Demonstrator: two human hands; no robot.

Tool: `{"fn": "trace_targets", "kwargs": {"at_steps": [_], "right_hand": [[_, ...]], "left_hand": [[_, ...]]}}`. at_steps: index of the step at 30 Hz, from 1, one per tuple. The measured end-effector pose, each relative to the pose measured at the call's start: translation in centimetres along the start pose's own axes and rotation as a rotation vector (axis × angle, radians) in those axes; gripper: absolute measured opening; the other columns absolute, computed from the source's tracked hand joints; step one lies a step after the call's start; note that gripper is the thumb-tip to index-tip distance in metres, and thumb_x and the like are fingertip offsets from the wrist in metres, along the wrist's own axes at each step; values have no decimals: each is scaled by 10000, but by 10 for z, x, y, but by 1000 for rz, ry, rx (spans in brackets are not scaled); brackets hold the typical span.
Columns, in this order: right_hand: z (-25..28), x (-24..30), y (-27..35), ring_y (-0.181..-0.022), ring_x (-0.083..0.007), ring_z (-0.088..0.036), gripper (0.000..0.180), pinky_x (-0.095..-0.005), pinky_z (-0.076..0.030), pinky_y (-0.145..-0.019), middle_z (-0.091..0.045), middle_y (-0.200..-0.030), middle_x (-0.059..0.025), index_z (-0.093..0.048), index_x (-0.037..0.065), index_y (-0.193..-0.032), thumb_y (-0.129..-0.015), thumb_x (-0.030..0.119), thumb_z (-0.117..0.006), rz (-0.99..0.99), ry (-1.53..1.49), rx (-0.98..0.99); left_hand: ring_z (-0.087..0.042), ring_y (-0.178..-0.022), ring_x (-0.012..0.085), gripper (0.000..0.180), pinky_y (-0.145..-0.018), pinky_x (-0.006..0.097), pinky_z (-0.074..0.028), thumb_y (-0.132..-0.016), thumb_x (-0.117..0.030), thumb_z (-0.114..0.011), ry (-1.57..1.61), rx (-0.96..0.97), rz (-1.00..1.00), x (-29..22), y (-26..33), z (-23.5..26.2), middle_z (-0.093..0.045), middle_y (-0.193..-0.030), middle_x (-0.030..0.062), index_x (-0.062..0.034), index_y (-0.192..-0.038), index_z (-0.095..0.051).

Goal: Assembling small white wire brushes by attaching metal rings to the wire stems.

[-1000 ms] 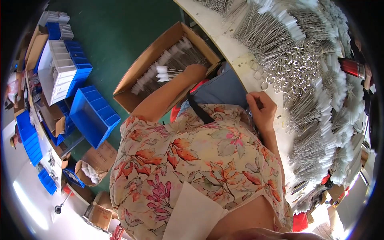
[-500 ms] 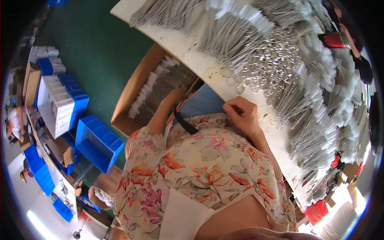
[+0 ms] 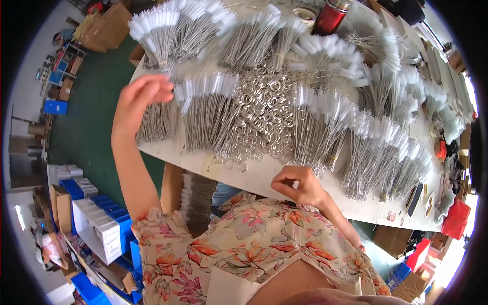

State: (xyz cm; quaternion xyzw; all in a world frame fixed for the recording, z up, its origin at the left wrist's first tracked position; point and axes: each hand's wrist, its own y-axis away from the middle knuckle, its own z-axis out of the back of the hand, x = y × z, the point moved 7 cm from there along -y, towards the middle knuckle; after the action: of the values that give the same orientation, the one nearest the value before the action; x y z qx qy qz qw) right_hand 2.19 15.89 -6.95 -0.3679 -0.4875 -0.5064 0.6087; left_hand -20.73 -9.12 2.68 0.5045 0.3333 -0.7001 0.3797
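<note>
Thin wire-stemmed brushes with whitish heads lie in rows on the white table. My left hand is raised over the leftmost brushes, its fingers loosely bent and apart, with nothing visible in them. Close to the table's front edge is my right hand, its thumb and forefinger curled together. Whatever may be between those fingertips is too small to make out. A heap of shiny metal rings spreads over the table between the brush rows, beyond my right hand.
Below the table's left front edge stands a cardboard box with more brushes inside. A red flask and a roll of tape stand at the back. White and blue bins are on the left, beside the green floor.
My left hand has come up out of the cardboard box to above the brushes at the table's left. The view has swung toward the table. My right hand remains curled by the edge.
</note>
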Motion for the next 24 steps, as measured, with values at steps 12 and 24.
{"fn": "trace_targets", "kwargs": {"at_steps": [12, 24], "right_hand": [[57, -8, 46, -602, -113, -561, 67, -252, -451, -541, -615, -711, -73, -652, -7, -811, -775, 49, -655, -220, -11, -296], [177, 38, -77, -662, -246, -620, 159, -336, -501, -603, -637, -769, -115, -639, 27, -856, -797, 169, -598, 32, 613, -350]], "left_hand": [[-611, -858, 338, 200, -778, 385, -486, -794, -183, -587, -1444, -204, -243, 86, -245, -15, -630, -964, 164, -52, -944, -605], [-638, -721, 262, 249, -657, 378, -478, -875, -297, -509, -677, -466, -268, 36, -227, -27, -659, -768, 109, -67, -929, -588]]}}
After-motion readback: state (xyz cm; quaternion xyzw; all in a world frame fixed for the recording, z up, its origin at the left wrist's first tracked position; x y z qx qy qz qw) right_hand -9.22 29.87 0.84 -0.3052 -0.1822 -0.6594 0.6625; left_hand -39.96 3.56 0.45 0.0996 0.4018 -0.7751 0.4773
